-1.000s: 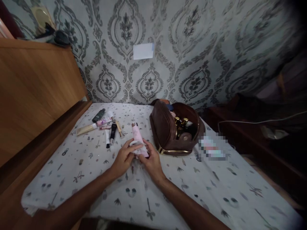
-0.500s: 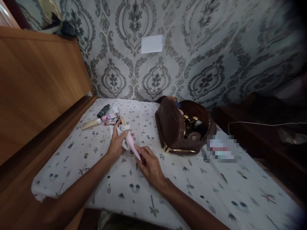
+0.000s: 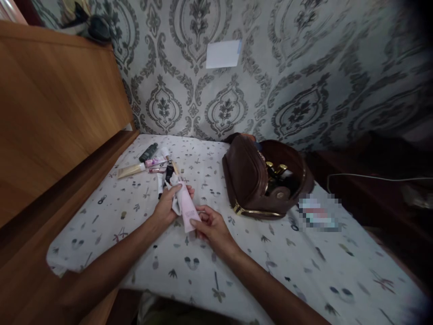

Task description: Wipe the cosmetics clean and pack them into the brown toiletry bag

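Observation:
A pale pink squeeze tube is held between my two hands, its flat printed side facing up. My left hand is closed around the tube's upper end with a white cloth bunched against it. The fingers of my right hand pinch the tube's flat lower end. Just beyond my left hand lie a black tube, a white tube and a slim brush-like item. Farther back are a cream tube, a pink-and-purple tube and a dark bottle.
A brown leather cosmetic bag stands unzipped on the right, with gold-capped bottles inside. Beside it lies a pixelated item. A wooden cabinet borders the left of the patterned cloth-covered surface. Wallpaper rises behind.
The pink tube has turned from its narrow edge to its flat side. My right hand has shifted its grip onto the tube's lower end. The view has tilted slightly.

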`<action>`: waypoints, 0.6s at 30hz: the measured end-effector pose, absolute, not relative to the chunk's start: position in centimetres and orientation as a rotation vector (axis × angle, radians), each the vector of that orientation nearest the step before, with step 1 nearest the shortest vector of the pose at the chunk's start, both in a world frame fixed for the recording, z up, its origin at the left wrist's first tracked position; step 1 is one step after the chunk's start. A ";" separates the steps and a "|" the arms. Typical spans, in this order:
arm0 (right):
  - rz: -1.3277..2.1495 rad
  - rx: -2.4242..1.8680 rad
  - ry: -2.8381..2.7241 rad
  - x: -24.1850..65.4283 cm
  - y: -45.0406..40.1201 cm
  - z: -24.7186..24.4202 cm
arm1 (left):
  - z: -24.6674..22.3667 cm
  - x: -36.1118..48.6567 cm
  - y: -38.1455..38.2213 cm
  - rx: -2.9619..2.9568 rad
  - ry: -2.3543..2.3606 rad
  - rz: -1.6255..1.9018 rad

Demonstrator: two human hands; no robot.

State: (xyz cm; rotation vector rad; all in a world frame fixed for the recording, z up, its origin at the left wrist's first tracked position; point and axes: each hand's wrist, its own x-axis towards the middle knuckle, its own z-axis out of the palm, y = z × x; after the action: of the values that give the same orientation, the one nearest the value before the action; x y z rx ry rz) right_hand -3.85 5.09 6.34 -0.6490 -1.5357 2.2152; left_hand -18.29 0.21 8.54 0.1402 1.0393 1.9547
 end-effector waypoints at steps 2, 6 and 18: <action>2.049 -0.632 -1.627 -3.7 5.3 6.2 | 8.4 -17.2 -0.1 0.172 1.040 1.889; 1.664 -0.661 -1.755 -3.4 5.6 6.3 | 7.8 -15.5 -0.6 0.390 1.099 1.777; 0.524 -0.338 -2.586 -2.2 4.0 5.8 | 8.5 -18.6 0.1 0.173 1.114 2.049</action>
State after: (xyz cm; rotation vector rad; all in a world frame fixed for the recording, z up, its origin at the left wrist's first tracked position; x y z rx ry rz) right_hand -2.19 4.05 5.79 -0.3379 -2.5856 0.5239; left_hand -18.55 0.09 8.52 0.1734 1.1143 2.0488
